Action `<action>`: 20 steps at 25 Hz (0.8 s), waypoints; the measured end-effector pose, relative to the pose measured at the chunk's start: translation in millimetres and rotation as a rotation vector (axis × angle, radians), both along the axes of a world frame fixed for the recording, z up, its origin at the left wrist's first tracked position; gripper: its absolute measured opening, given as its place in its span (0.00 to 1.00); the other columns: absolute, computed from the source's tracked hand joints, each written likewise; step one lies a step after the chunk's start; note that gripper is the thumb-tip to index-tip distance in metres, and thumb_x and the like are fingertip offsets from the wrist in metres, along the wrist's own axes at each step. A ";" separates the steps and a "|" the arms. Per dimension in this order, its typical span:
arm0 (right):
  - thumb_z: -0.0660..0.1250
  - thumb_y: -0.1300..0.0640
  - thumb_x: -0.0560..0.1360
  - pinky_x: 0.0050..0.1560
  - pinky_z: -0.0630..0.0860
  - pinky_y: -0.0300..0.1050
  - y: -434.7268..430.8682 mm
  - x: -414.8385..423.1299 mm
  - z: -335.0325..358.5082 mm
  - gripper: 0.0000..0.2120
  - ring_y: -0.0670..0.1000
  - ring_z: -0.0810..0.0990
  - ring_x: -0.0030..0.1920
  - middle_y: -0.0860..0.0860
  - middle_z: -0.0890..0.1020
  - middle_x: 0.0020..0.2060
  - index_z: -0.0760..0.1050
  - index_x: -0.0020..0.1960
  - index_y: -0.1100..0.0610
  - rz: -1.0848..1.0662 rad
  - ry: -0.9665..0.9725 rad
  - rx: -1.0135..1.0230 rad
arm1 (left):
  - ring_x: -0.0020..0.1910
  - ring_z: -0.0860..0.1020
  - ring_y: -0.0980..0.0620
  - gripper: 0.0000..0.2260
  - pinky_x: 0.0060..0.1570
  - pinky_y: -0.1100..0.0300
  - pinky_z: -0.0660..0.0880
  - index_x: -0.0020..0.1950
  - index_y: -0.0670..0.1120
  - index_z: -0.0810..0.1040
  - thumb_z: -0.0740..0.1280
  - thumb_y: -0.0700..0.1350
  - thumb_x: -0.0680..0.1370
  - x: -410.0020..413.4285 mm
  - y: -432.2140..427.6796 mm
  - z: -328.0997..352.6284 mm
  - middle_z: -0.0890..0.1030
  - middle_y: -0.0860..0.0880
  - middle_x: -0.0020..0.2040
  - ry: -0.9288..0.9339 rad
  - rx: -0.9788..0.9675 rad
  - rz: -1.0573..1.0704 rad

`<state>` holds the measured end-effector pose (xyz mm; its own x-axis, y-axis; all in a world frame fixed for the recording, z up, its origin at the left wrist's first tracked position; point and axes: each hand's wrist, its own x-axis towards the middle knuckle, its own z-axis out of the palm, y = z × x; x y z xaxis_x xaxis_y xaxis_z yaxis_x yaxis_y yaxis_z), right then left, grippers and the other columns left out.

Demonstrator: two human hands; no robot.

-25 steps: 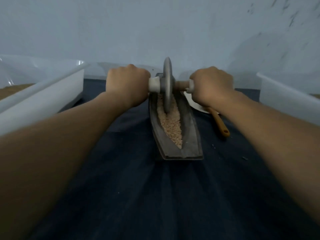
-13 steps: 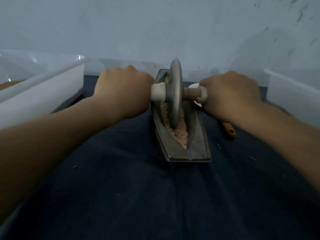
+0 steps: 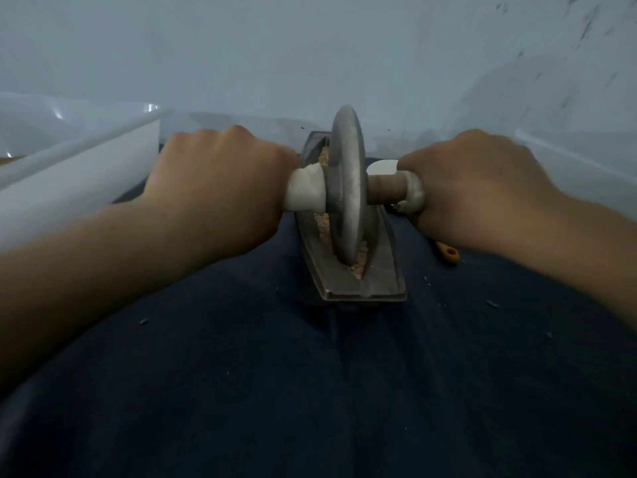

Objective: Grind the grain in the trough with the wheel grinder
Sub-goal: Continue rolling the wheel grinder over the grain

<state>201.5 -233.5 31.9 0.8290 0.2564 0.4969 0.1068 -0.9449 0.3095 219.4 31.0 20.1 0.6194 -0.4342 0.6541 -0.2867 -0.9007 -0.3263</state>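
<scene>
Rolled nearer since the earlier frame, the wheel (image 3: 346, 188) stands at the trough's (image 3: 362, 288) near end, on the grain (image 3: 358, 262). I see the left hand (image 3: 220, 188) and right hand (image 3: 475, 188) clenched on the axle (image 3: 382, 191). The trough runs near-far, so I'd push away.

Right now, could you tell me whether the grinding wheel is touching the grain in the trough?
Touching. In the head view, the lower rim of the wheel is sunk into the grain in the trough.
</scene>
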 end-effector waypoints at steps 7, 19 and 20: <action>0.67 0.57 0.75 0.36 0.64 0.45 24.5 85.2 -3.6 0.08 0.56 0.73 0.41 0.51 0.73 0.39 0.71 0.40 0.47 -0.132 0.099 0.246 | 0.36 0.69 0.45 0.06 0.37 0.53 0.66 0.52 0.50 0.78 0.66 0.46 0.76 70.5 -32.4 9.8 0.70 0.47 0.38 0.194 -0.027 0.181; 0.70 0.52 0.71 0.30 0.59 0.39 11.8 23.1 -10.3 0.16 0.53 0.69 0.31 0.48 0.72 0.31 0.64 0.33 0.46 -0.036 -0.004 0.077 | 0.27 0.62 0.48 0.04 0.27 0.61 0.55 0.45 0.54 0.77 0.68 0.47 0.71 17.4 -10.2 -2.9 0.61 0.51 0.30 0.049 0.056 0.125; 0.69 0.53 0.73 0.33 0.62 0.41 19.2 39.6 -8.2 0.12 0.56 0.73 0.36 0.50 0.75 0.35 0.67 0.36 0.48 -0.050 0.027 0.108 | 0.28 0.63 0.47 0.04 0.28 0.58 0.58 0.47 0.52 0.77 0.67 0.46 0.73 34.8 -18.5 -4.0 0.64 0.49 0.32 0.055 0.027 0.161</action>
<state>241.1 -214.2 23.7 0.8528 0.1609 0.4968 0.0660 -0.9769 0.2032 254.2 12.6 16.1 0.7173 -0.3434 0.6063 -0.1574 -0.9275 -0.3391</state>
